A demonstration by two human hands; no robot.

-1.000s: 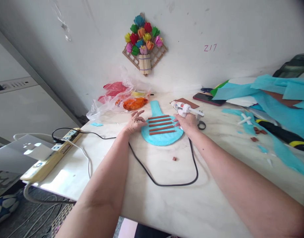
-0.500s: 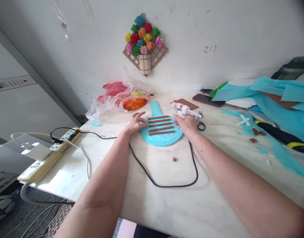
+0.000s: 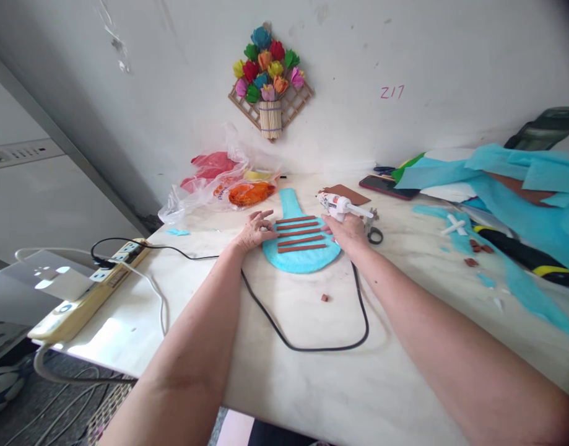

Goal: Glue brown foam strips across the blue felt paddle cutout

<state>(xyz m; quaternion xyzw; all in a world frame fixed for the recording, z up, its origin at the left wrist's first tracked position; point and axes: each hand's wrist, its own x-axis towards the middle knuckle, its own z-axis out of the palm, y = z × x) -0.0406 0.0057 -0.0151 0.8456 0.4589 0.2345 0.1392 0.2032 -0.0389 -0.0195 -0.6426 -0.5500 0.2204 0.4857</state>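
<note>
A flat light-blue paddle-shaped piece (image 3: pixel 303 262) lies on the table, its narrow handle pointing to the wall. Several brown strips (image 3: pixel 301 248) run across its round part, roughly parallel. My left hand (image 3: pixel 256 230) rests at the left edge, thumb by the strip ends and other fingers stretched apart. At the right edge, my right hand (image 3: pixel 347 230) has its fingertips by the other strip ends. A white hot glue gun (image 3: pixel 335 202) rises from that hand, its nozzle to the left and a glue stick out the back. Its handle is mostly hidden by the hand.
A black cord (image 3: pixel 307 349) loops on the table near me. Scissors (image 3: pixel 375 235) lie right of my hand, a brown sheet (image 3: pixel 347 194) behind. Blue fabric (image 3: pixel 535 248) and a black-yellow tool (image 3: pixel 525 254) fill the right. Plastic bags (image 3: pixel 238 179) and a power strip (image 3: pixel 93 291) are left.
Both hands, the strips and the glue gun keep their places against the blue piece. The whole view has shifted very slightly.
</note>
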